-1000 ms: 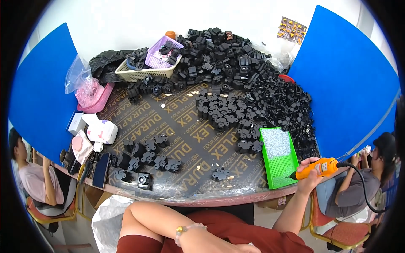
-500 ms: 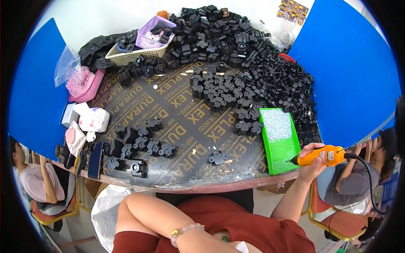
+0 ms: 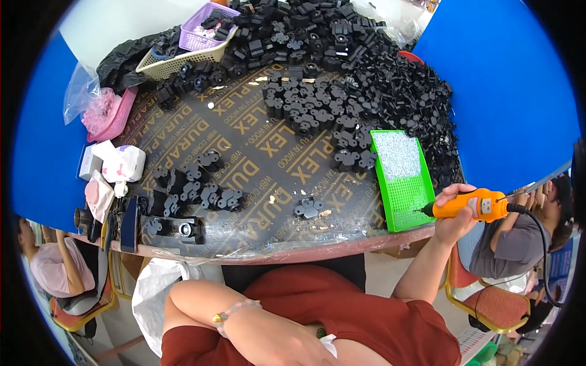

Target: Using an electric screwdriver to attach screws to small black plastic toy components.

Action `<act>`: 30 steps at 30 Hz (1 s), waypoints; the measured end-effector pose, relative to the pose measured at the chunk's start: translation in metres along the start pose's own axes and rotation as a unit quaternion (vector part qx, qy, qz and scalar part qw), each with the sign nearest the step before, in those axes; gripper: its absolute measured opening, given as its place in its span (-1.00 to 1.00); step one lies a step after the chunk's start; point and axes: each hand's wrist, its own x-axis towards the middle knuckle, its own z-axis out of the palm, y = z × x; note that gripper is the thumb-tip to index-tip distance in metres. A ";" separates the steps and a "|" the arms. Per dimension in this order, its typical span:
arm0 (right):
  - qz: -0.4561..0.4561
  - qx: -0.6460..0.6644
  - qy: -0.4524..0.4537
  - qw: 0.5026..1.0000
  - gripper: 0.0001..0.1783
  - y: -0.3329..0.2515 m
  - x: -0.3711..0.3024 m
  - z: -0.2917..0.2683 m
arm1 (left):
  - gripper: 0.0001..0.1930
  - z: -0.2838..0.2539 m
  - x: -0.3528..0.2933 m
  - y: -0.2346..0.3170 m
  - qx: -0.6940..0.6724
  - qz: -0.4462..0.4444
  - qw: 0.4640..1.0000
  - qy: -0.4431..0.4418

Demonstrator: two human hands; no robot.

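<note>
From my end, the right hand (image 3: pixel 453 224) has its fingers wrapped round the orange corded driver (image 3: pixel 479 205), its dark tip over the perforated, bare end of the green tray (image 3: pixel 408 204). I'd tilt the bit steeper before dipping among the small pale pieces (image 3: pixel 395 155), and leave the black cord (image 3: pixel 544 250) slack. The left hand (image 3: pixel 299 349) lies at the chest; I can't tell whether its fingers are open.

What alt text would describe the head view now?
A person's right hand grips an orange corded power tool, pointing toward a green tray holding small silvery pieces. The left hand is in front of the rust-red shirt, near something white. Black parts are heaped at the back of the table.
</note>
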 end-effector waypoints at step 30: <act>-0.004 0.001 -0.001 1.000 -0.33 -0.001 0.000 0.000 | -0.54 -0.038 -0.063 -0.034 -0.147 -0.094 0.721 0.671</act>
